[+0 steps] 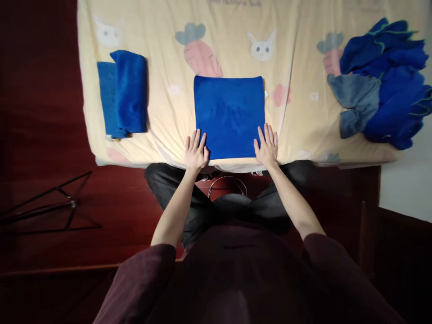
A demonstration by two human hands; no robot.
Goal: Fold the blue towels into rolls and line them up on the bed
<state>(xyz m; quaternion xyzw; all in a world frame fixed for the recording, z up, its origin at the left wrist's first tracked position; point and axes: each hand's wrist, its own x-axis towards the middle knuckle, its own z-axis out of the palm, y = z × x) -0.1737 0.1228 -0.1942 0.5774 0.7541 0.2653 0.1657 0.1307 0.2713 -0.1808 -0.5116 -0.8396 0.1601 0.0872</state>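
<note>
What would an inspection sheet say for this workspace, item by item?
Surface: cream sheet with rabbit and carrot prints, mostly smooth.
Job's things: square blue towel lying flat near the front edge, centre.
Clutter: two folded blue towels at the left, one overlapping the other; loose heap of blue and grey cloths at the right.
Grippers: left hand and right hand open and flat at the towel's near corners.
Cables: nothing seen.
Surroundings: dark red floor; thin metal frame on it, left.
</note>
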